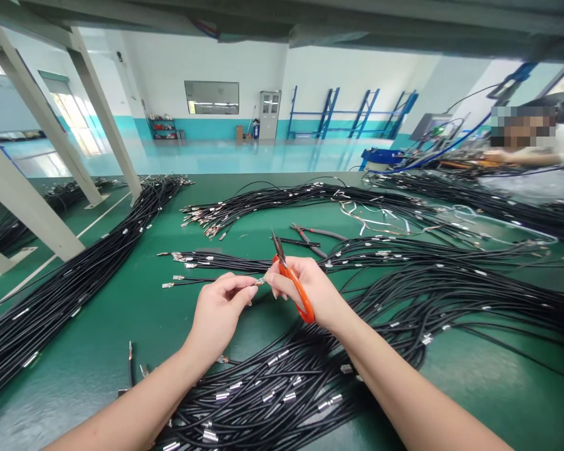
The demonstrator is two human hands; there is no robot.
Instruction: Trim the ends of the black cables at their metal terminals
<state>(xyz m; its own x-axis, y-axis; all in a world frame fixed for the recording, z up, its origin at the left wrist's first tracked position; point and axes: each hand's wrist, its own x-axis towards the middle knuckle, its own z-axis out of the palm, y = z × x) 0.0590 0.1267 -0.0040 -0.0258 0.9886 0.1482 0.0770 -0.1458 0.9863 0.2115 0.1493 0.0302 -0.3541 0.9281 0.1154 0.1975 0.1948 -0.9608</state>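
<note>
My left hand [220, 307] is closed, thumb and forefinger pinching a black cable near its stripped end [260, 282], where small coloured wires show. My right hand [305, 285] holds scissors [305, 305] with orange handles, their dark blades pointing up and away from me. The thumb and fingertips of that hand also meet at the tip of the stripped end. Below both hands lies a thick bundle of black cables [258, 388] with silver metal sleeves. Just beyond them, more black cables [235, 260] end in metal connectors.
Pliers [305, 237] lie behind the scissors. A long cable bundle [98, 257] runs along the left beside white frame posts [106, 113]. Another bundle [282, 195] crosses the back of the green table [169, 351], near white ties [376, 219]. A person [536, 138] works at far right.
</note>
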